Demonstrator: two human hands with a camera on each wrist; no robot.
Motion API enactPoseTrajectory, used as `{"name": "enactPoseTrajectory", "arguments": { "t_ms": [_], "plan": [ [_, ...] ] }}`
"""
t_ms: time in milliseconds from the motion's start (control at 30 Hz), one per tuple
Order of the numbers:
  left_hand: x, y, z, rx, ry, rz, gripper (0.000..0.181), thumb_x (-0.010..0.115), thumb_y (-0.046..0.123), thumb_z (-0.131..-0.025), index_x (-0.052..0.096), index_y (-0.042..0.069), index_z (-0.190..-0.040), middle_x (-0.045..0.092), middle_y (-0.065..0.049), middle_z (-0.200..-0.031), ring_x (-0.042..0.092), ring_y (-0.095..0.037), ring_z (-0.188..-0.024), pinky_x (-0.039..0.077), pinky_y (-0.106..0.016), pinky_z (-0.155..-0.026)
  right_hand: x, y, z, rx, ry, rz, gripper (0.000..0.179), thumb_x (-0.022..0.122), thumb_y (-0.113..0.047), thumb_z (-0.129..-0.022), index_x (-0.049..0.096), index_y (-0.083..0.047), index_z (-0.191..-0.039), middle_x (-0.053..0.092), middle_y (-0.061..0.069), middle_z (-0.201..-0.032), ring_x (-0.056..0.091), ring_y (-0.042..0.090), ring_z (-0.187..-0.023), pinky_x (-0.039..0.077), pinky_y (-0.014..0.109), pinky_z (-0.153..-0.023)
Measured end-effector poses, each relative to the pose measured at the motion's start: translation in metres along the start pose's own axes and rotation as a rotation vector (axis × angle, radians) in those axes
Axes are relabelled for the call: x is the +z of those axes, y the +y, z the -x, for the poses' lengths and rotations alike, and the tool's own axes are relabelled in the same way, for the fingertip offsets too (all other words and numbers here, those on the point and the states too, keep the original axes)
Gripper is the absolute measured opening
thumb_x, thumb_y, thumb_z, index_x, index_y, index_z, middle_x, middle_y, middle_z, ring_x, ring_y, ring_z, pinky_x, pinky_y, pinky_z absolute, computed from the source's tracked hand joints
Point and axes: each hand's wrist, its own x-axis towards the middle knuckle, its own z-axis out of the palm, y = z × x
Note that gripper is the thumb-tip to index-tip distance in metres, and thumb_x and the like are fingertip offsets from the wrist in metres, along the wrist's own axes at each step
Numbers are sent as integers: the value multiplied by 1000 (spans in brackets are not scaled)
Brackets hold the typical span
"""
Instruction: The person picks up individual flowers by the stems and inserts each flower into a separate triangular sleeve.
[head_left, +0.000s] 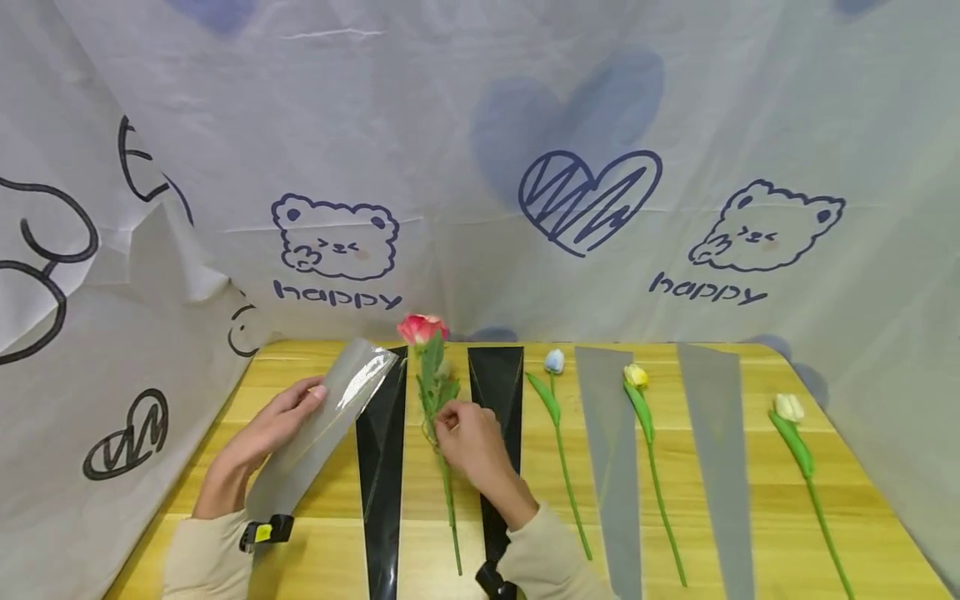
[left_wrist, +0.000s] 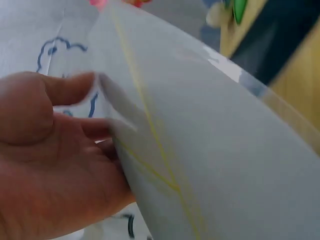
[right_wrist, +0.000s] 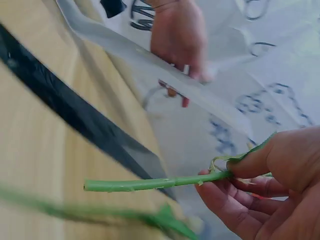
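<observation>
My left hand [head_left: 281, 421] grips a translucent grey flower sleeve [head_left: 330, 429] by its left edge, thumb on one face and fingers behind, and it slants up off the table. Yellow lines run along the sleeve [left_wrist: 200, 125] in the left wrist view. My right hand [head_left: 472, 442] pinches the green stem of a pink-red artificial flower [head_left: 422, 327], held upright beside the sleeve. Its cut stem end [right_wrist: 125, 185] points away from my fingers in the right wrist view. Behind it a pale flower [left_wrist: 216, 15] lies on the table, mostly hidden in the head view.
On the wooden table [head_left: 540, 517] lie two black sleeves [head_left: 381, 475] and two more grey sleeves [head_left: 611, 467]. Between and beside them are a blue tulip [head_left: 554, 362], a yellow tulip [head_left: 636, 376] and a white tulip [head_left: 789, 407]. Printed cloth [head_left: 465, 125] hangs behind and left.
</observation>
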Motion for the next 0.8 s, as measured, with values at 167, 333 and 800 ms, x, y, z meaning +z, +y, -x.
{"name": "enactPoseTrajectory", "arguments": {
  "t_ms": [167,333,800],
  "plan": [
    [18,14,-17,50,-3,87,35,46,13,-110,42,-9,-138,56,-26,-117,55,-28,-99,47,-40,-84,-46,28,14,-46,97,99,8,68,-2,-96,75,-5,-94,71,4,-82,66,15,-69,53,29,-62],
    [32,23,-30,55,-66,184,26,51,6,-107,41,-6,-127,61,-26,-112,62,-27,-92,52,-40,-80,-86,44,13,-42,143,112,8,68,0,-96,75,-3,-99,73,9,-88,70,22,-75,57,36,-65],
    [67,42,-53,144,-213,174,17,57,-3,-101,46,-4,-113,61,-15,-85,55,-20,-74,40,-29,-60,-142,58,-1,136,284,-325,28,55,7,-99,67,5,-125,66,25,-105,72,27,-83,59,30,-63]
  ]
}}
